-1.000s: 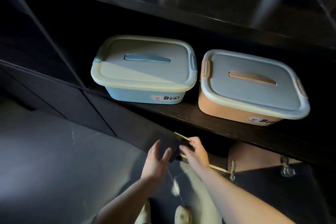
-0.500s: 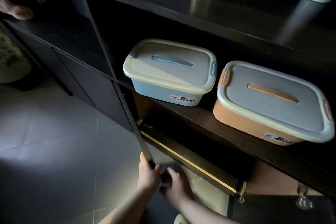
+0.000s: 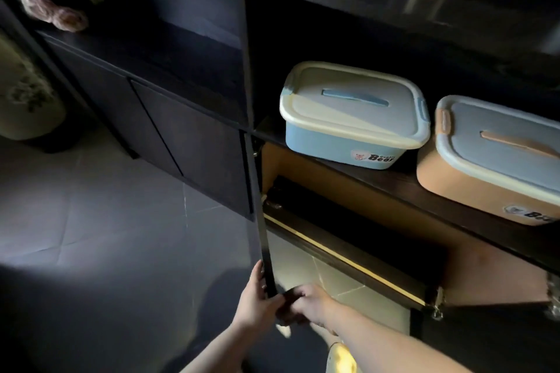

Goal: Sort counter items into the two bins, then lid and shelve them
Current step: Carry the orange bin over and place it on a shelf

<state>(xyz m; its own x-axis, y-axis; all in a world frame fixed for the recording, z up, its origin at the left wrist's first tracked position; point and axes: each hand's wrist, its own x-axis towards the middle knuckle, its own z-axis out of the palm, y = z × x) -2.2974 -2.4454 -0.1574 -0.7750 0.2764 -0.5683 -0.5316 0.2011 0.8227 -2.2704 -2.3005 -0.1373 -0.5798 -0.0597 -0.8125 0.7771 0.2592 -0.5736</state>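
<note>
Two lidded bins stand side by side on a dark shelf (image 3: 403, 188) of the cabinet. The blue bin (image 3: 342, 147) with a cream lid is on the left. The orange bin (image 3: 472, 185) with a grey lid is on the right, partly cut off by the frame edge. Below the shelf, a dark cabinet door (image 3: 263, 239) stands swung out, seen edge-on. My left hand (image 3: 254, 303) grips its lower edge from the left. My right hand (image 3: 306, 304) grips the same edge from the right.
Behind the open door lies a lower compartment with a dark shelf edged in gold trim (image 3: 342, 260). Closed dark cabinet doors (image 3: 181, 142) run to the left. A pinkish object (image 3: 54, 12) sits on the left counter. Grey tiled floor (image 3: 91, 221) spreads below.
The door has swung further out from the cabinet, and both hands followed its lower edge. My view has shifted left and down, so the bins now sit at the right.
</note>
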